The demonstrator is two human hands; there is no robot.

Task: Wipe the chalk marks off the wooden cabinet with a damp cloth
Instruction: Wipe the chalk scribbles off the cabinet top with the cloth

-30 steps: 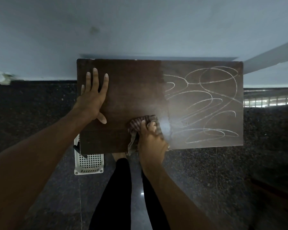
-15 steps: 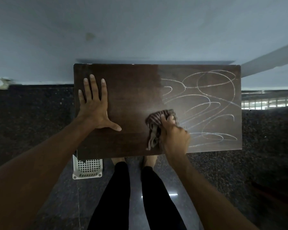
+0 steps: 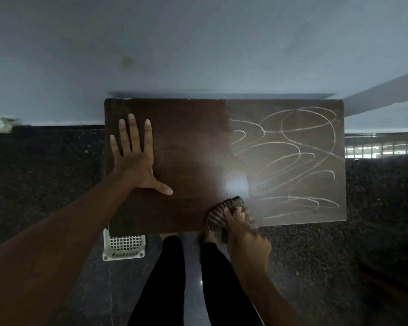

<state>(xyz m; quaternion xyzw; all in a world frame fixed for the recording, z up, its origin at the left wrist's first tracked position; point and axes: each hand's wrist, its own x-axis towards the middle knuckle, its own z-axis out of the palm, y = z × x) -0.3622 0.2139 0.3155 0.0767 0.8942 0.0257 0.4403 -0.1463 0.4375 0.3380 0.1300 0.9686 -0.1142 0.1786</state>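
I look down on the dark wooden cabinet top [image 3: 193, 147]. Its left half is bare and dark; white looping chalk marks [image 3: 290, 161] cover the right half. My left hand [image 3: 134, 158] rests flat on the left part with fingers spread. My right hand [image 3: 243, 234] grips a bunched striped cloth [image 3: 224, 212] at the cabinet's near edge, just left of the lowest chalk loops. Part of the cloth hangs over the edge.
A white perforated plastic basket [image 3: 124, 245] sits on the dark speckled floor under the cabinet's near left corner. My legs in black trousers [image 3: 165, 278] stand at the near edge. A pale wall runs behind the cabinet.
My right hand with the cloth has slid back toward me, from the middle of the top down to the near edge. The left hand stays flat in about the same place.
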